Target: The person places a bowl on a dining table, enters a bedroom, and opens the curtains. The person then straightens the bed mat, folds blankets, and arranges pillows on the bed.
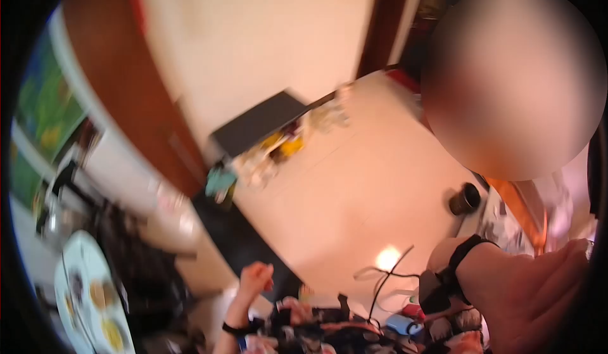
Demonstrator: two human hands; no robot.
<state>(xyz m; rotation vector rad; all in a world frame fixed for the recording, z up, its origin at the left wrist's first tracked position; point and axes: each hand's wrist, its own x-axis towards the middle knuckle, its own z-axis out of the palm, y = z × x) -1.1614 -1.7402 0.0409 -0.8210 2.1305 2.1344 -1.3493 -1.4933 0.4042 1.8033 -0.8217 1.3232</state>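
1. The right hand [535, 294] loomed nearest, a black band [465, 258] round its wrist; I couldn't tell how its fingers stood.
2. The left hand [255, 279] rose beside the patterned clothing [316, 335], fingers curled narrow.
3. A dark cord [387, 277] looped between the hands, by the pale surface's [348, 195] near edge.
4. A black cup [464, 199] sat near that surface's right edge.
5. A teal cloth [220, 180] lay at its left corner, beside a black ledge [259, 125].
6. A brown door [126, 82] stood beyond.
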